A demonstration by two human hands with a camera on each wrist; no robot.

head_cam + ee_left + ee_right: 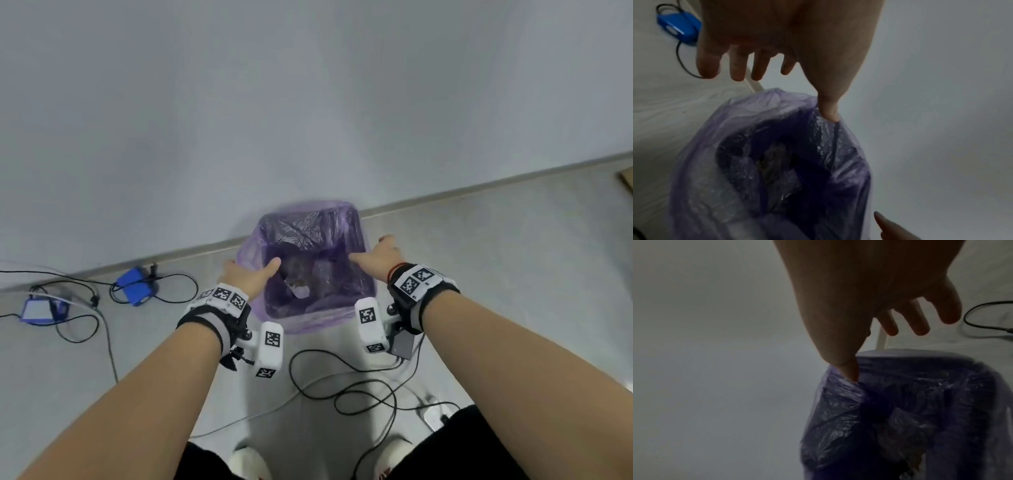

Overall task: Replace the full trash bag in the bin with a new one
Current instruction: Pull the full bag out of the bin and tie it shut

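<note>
At bin mouth, left hand [247,275] and right hand [378,257] spread, thumbs hooked inside purple bag [310,236], seemingly unpinched: gather rim evenly, lift straight.

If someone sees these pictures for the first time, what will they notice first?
The purple trash bag lining the bin against the wall draws the eye, with some trash at its bottom. The left hand and right hand reach to its opposite edges, thumbs inside. Two blue devices with cables lie left.

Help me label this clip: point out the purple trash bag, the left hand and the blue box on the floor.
purple trash bag [250,255]: head view, folded-over left edge.
left hand [248,274]: head view, back of hand.
blue box [135,286]: head view, top face.
</note>
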